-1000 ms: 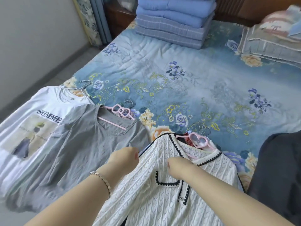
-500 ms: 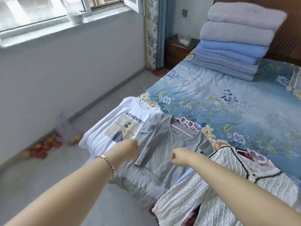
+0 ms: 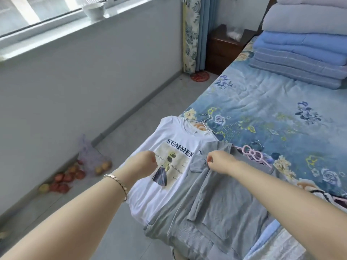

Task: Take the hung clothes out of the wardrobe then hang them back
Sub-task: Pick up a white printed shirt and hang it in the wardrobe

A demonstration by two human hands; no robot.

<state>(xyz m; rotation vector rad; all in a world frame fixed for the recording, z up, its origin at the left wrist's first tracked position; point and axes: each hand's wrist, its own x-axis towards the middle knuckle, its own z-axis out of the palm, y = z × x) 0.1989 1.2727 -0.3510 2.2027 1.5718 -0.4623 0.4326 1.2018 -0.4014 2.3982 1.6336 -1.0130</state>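
A white "SUMMER" T-shirt (image 3: 144, 199) on a wire hanger (image 3: 205, 121) lies flat at the bed's near left corner. A grey top (image 3: 225, 203) on a pink bow hanger (image 3: 252, 154) overlaps its right side. My left hand (image 3: 145, 163) hovers over the T-shirt's print as a closed fist, with nothing seen in it. My right hand (image 3: 218, 162) pinches the grey top's left sleeve, and a fold of fabric runs down from the fingers. A corner of the white knit cardigan (image 3: 338, 197) shows at the right edge. No wardrobe is in view.
The bed (image 3: 272, 109) has a blue floral cover, with folded quilts (image 3: 300, 59) stacked at its head. A brown nightstand (image 3: 221, 51) and curtains stand in the far corner. A net bag of fruit (image 3: 90, 162) lies on the floor by the wall under the window.
My view has swung left, from the white cardigan to the T-shirt and grey top. Both hands left the cardigan and moved left. My right hand now pinches the grey top's sleeve.
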